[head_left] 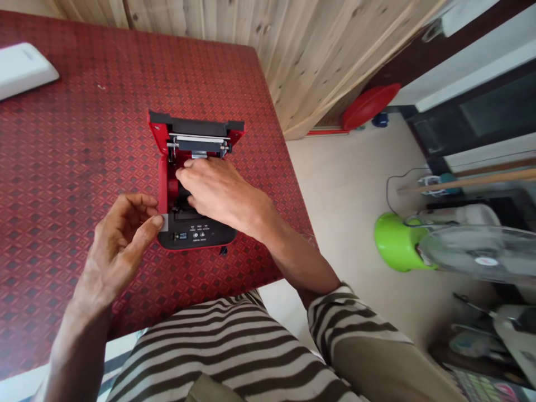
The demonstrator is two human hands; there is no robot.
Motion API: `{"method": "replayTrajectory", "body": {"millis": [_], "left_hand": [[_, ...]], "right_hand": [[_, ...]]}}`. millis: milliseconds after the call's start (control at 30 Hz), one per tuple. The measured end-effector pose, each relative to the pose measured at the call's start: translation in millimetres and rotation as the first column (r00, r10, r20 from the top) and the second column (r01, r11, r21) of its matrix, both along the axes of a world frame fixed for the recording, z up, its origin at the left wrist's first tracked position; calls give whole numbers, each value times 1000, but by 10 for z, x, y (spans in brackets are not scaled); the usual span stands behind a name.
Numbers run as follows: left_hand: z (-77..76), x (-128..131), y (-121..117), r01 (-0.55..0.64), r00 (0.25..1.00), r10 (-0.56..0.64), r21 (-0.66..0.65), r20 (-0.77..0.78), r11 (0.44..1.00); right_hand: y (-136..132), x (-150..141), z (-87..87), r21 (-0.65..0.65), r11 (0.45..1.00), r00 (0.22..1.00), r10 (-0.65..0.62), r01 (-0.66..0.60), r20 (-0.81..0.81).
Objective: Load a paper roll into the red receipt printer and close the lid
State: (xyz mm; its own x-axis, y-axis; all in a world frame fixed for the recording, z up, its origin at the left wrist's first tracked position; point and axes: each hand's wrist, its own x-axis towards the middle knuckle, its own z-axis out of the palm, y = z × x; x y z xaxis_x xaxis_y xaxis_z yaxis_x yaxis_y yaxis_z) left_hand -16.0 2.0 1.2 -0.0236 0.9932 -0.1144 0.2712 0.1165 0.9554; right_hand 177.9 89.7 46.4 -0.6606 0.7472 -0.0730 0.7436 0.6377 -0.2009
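Note:
A small red and black printer stands on the red patterned table with its lid flipped up at the back. My right hand reaches into the open paper bay, fingers curled down inside; what they touch is hidden. My left hand rests at the printer's left front corner, thumb and forefinger pinched on a small white slip of paper. A black control panel with small buttons runs along the printer's front.
A white flat device lies at the table's far left. A wooden plank wall backs the table. On the floor to the right are a fan with a green base, a red lid, cables and cluttered items.

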Motion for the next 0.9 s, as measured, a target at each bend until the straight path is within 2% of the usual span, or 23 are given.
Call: {"method": "replayTrajectory", "body": {"millis": [167,267,333,400,500,600,700,800,900], "left_hand": [[-30,-15,-2,-4,1000,3,-14,-21,1000],[-44,-16,3,3,1000,-3,-28,-27,1000],[-41,-5,16,3,1000,-4,-25,-26,1000],[-30,9,30,-5,999,4,-28,-34,1000],[-24,13,34,-22,997,20,-30,-72,999],[-54,-12,25,-28,993,25,-27,-113,999],[-91,-40,24,-38,990,31,-48,-140,998],[-93,-40,25,-53,986,41,-65,-164,996],[-91,-22,7,-73,982,59,-78,-177,994]], "right_hand": [[-195,71,173,50,998,995,-50,46,91],[-277,198,266,43,996,996,-84,83,26],[-284,347,339,43,994,988,-92,98,-122],[-254,539,404,21,995,938,-87,100,-335],[-158,842,409,-63,985,766,-166,163,-621],[-27,1077,244,-121,943,581,-288,309,-761],[96,1205,-32,-181,892,469,-379,413,-798],[157,1234,-292,-246,873,433,-432,422,-791],[148,1202,-486,-291,875,449,-454,387,-770]]}}
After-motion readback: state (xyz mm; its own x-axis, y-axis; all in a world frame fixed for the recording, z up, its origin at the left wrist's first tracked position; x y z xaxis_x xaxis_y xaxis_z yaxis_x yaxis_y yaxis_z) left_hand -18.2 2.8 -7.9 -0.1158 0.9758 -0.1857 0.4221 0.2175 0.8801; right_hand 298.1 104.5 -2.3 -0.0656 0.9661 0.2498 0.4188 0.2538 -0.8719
